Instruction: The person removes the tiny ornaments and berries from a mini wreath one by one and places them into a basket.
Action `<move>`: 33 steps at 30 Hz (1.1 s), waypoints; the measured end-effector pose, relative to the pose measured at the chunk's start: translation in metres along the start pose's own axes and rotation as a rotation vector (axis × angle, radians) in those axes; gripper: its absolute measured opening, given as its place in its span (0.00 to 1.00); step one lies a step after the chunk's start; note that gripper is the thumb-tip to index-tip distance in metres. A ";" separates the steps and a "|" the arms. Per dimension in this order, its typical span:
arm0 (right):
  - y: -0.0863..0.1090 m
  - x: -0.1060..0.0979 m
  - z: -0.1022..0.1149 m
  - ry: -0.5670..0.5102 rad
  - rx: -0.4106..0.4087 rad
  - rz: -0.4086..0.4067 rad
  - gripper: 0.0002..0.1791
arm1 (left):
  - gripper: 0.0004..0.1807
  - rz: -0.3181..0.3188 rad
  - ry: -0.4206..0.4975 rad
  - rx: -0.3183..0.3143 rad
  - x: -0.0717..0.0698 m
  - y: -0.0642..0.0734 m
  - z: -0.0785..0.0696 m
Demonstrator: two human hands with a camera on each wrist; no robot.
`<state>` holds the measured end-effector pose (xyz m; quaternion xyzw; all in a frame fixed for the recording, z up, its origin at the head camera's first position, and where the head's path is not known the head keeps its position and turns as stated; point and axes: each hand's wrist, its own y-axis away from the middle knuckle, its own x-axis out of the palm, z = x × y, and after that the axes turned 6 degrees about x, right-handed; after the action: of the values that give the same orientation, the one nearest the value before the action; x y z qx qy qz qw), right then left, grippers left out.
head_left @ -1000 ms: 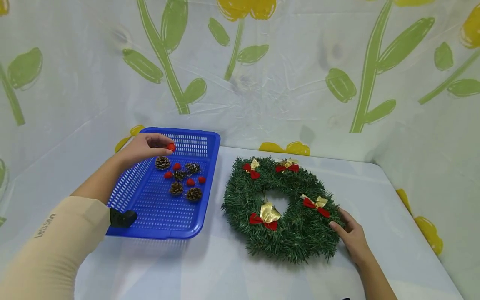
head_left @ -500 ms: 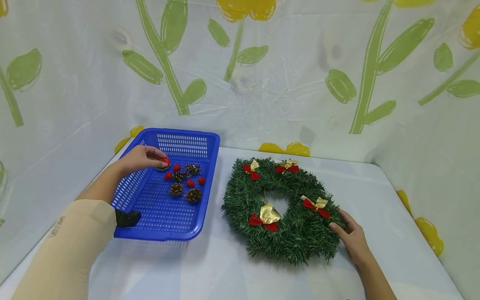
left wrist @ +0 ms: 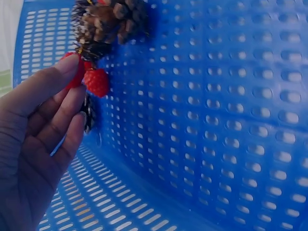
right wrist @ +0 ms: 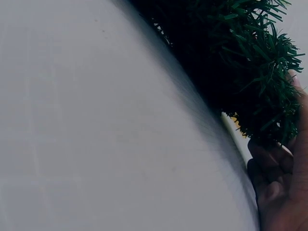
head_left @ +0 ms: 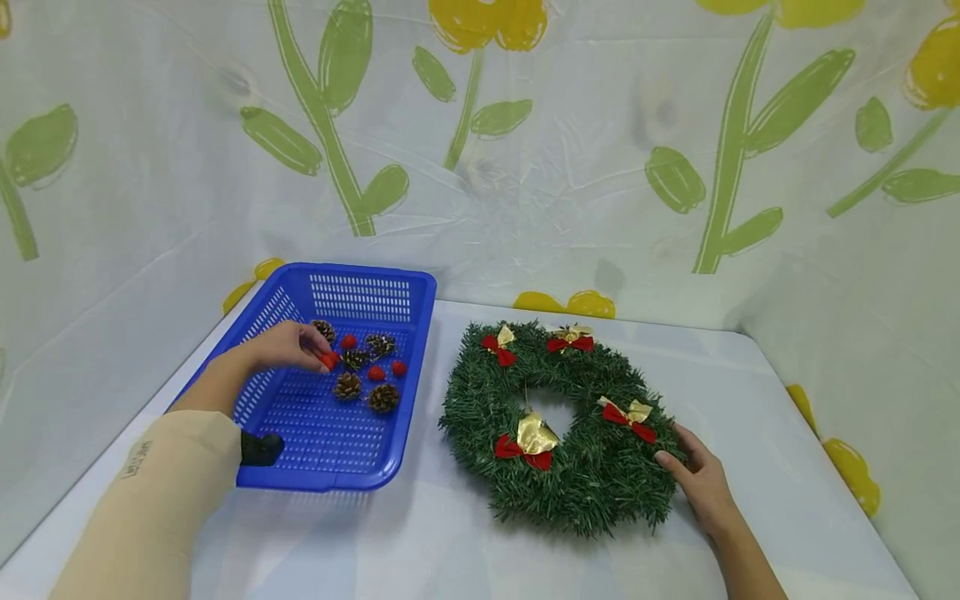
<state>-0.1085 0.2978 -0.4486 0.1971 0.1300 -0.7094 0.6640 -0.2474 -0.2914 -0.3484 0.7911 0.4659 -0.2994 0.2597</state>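
Observation:
My left hand (head_left: 288,344) is inside the blue plastic basket (head_left: 429,333), low over its floor. Between thumb and fingertips it pinches a small red artificial raspberry (left wrist: 76,77), partly hidden by the thumb. A second raspberry (left wrist: 96,82) sits right beside it. Brown pine cones (head_left: 384,397) and more red raspberries (head_left: 376,373) lie around the hand. On the right, a green wreath (head_left: 585,492) with red and gold bows (head_left: 628,419) lies on the table. My right hand (head_left: 705,483) holds its right edge, thumb on top and fingers curled at the side and underneath.
The white-covered table (head_left: 420,533) runs back to a flower-print curtain (head_left: 570,208), which also hangs at both sides. The basket has raised slotted walls. A black strap piece (head_left: 261,450) is on my left wrist, over the basket's near left corner.
My left hand has come down from near the basket's back, toward me, with the raspberry in its fingers. The right hand keeps its hold on the wreath. The head view has tilted slightly.

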 end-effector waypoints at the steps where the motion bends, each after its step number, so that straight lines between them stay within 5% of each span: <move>1: 0.000 0.000 0.000 0.001 0.003 0.000 0.36 | 0.18 0.009 0.006 -0.003 0.001 -0.001 0.000; 18: 0.004 0.000 0.002 -0.014 -0.013 -0.025 0.35 | 0.18 0.081 -0.061 -0.091 0.013 -0.003 0.007; 33: 0.003 0.001 0.004 -0.011 0.007 -0.018 0.37 | 0.16 0.069 -0.051 -0.075 0.009 -0.002 0.009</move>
<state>-0.1064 0.2947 -0.4457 0.1945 0.1257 -0.7170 0.6575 -0.2479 -0.2917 -0.3617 0.7885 0.4426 -0.2926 0.3112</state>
